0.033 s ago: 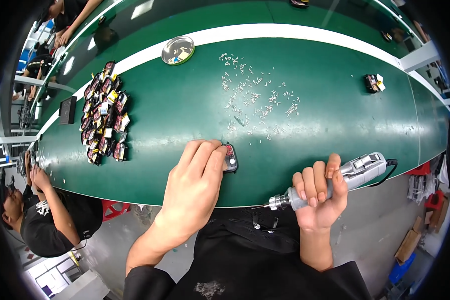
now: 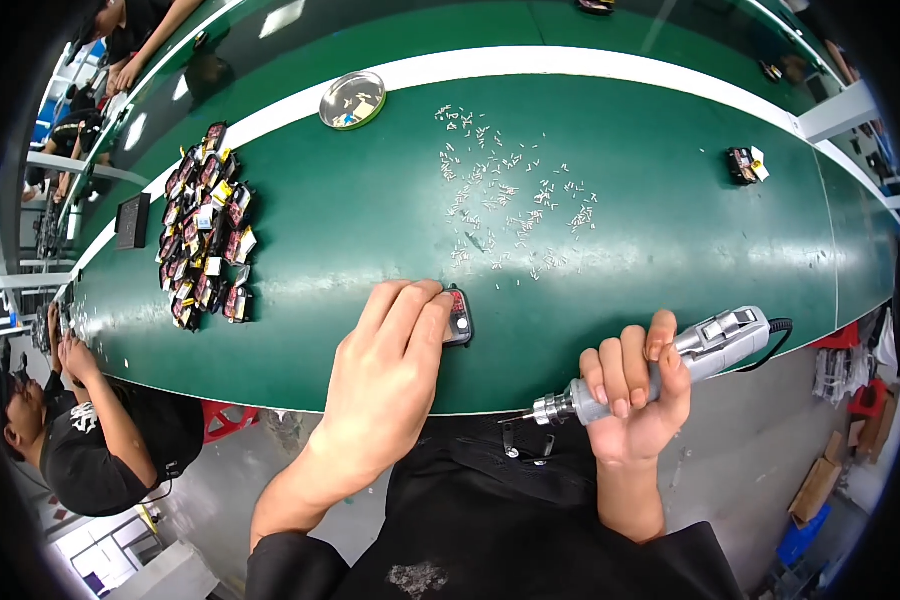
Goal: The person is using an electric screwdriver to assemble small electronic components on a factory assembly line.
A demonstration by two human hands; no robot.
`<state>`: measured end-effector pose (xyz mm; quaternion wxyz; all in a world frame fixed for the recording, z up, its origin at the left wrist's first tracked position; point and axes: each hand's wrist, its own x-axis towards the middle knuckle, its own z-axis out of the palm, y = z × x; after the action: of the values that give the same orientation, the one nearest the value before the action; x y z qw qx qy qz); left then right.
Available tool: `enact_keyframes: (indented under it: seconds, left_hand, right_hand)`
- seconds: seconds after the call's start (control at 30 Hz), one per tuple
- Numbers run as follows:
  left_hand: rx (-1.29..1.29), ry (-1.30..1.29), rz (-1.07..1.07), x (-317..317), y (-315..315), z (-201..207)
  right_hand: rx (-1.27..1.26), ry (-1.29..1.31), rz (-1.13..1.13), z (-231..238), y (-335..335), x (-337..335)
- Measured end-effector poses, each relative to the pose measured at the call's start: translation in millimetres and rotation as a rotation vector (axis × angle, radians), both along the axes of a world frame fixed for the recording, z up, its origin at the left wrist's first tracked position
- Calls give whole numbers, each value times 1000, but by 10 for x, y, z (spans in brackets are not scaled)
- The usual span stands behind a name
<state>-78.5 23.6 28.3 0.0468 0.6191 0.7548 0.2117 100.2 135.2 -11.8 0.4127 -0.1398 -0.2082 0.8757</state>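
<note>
My left hand lies over a small black-cased device near the table's front edge, its fingers closed on the left side. A red patch and a white round spot show on the uncovered part. The rest is hidden under the fingers. Wrapped in my right hand is a silver-grey electric screwdriver, held slantwise over the table edge. Its thin bit points left, apart from the device. Farther back, many tiny slender silver pieces, apparently screws, are strewn over the green table.
To the left, several similar black devices with yellow and white tags form a cluster. A black tray lies beyond it. At the back stands a round metal dish; another device sits far right. A co-worker works at the left.
</note>
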Motion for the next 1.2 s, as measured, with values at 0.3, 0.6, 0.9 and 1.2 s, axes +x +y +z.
enact_keyframes:
  seconds: [0.3, 0.6, 0.9, 1.2]
  left_hand:
    - [80, 83, -105, 117, -10, -109]
    - [139, 218, -321, 287, 42, -126]
    - [144, 239, -376, 368, 24, -174]
    - [54, 183, -316, 421, -50, -171]
  right_hand:
    - [-95, -18, 185, 62, -377, 30]
    - [-182, -171, 170, 97, -698, -5]
    - [-173, -254, 128, 8, -714, 17]
    - [21, -164, 249, 46, -475, 137]
